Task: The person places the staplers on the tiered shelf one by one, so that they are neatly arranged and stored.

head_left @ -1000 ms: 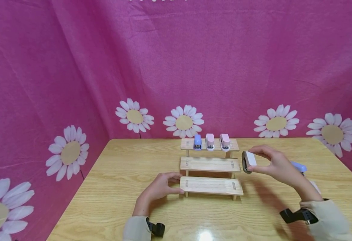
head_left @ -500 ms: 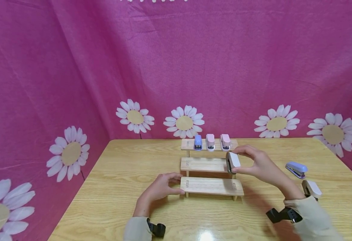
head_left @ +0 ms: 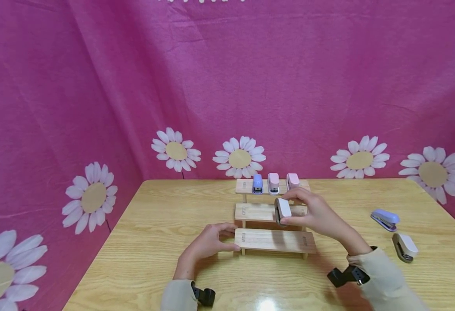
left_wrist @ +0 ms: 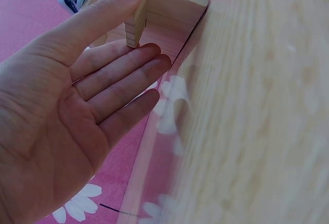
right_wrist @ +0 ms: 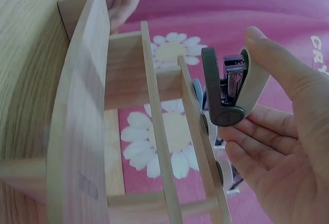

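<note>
My right hand (head_left: 316, 215) pinches a white and dark grey stapler (head_left: 284, 208) between thumb and fingers, above the middle step of a three-tier wooden shelf (head_left: 256, 239). In the right wrist view the stapler (right_wrist: 226, 88) is tilted, its metal inner part showing. My left hand (head_left: 208, 242) grips the left end of the lowest step, with the thumb at the front edge and fingers at the far side. The left wrist view shows that thumb against the wood (left_wrist: 175, 8). On the top step stand a blue stapler (head_left: 257, 184) and two pink staplers (head_left: 273, 183), the right one partly covered by my right hand.
On the table's right side lie a blue-purple stapler (head_left: 385, 219) and another white and grey stapler (head_left: 406, 247). A pink cloth (head_left: 289, 86) with white daisies hangs behind and to the left of the wooden table (head_left: 141, 259).
My right hand has carried the white and grey stapler leftward, from beside the shelf to over its middle step. The two staplers at the right are now uncovered. My left hand stays put.
</note>
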Available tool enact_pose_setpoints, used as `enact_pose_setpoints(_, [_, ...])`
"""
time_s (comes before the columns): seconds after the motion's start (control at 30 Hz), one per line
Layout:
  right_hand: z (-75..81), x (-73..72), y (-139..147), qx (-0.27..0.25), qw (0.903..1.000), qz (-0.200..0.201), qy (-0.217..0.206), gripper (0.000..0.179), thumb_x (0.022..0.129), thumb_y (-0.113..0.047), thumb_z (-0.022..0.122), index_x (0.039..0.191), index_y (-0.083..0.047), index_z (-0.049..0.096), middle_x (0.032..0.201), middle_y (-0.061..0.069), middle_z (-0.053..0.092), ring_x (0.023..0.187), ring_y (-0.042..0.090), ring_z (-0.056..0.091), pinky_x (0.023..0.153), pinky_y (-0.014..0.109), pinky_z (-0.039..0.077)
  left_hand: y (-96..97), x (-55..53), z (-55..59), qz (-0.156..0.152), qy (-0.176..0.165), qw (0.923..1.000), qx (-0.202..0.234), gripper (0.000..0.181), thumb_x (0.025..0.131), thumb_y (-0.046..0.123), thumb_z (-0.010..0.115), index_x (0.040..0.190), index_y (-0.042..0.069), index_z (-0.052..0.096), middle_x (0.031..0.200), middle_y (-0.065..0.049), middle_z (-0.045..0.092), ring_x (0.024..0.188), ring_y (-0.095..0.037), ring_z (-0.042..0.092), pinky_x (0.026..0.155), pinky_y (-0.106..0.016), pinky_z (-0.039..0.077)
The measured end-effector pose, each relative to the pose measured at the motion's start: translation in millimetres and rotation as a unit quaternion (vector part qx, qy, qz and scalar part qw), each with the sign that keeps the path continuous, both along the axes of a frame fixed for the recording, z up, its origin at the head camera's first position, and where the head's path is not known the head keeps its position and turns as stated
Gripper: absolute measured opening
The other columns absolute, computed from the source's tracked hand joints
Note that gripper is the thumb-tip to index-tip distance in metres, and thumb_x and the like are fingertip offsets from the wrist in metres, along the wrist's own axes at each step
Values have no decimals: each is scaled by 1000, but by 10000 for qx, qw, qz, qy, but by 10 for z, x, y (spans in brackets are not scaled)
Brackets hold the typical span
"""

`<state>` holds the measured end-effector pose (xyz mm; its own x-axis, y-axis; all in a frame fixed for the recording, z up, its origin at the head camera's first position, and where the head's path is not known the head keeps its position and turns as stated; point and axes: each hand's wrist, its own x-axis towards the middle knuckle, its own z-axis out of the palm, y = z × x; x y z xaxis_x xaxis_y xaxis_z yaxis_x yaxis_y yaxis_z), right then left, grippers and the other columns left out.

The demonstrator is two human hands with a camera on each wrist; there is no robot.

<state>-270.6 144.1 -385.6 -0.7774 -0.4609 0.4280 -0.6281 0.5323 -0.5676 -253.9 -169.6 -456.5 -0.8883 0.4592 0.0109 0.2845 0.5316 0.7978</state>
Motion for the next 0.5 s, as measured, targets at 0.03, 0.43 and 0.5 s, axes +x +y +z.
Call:
enact_pose_setpoints(0.03, [-2, -1, -21, -6, 10000, 11, 15, 48, 74, -25, 85, 115, -11, 65, 115, 4, 67, 110, 24, 62, 96, 51, 54, 2, -1, 0, 4, -10, 10000, 4, 57, 82, 27, 80, 130, 4, 60, 123, -11, 68, 114, -26, 65, 103, -44, 50])
enact_pose_setpoints(0.43, [-22, 19, -286, -22, 10000, 0, -86, 57, 72, -30, 87, 119, -8, 63, 119, 7, 66, 115, 27, 62, 99, 49, 52, 3, -2, 5, 6, -42, 10000, -22, 57, 82, 27, 80, 130, 4, 60, 123, -11, 68, 114, -26, 65, 102, -44, 51])
enact_pose_setpoints(0.5, [-31, 11, -327, -20, 10000, -2, -13, 57, 72, -29, 87, 118, -6, 64, 117, 7, 67, 113, 27, 63, 97, 48, 53, 3, -5, 6, 5, -42, 10000, -46, 57, 82, 27, 80, 130, 5, 60, 123, -11, 68, 114, -26, 65, 102, -44, 51])
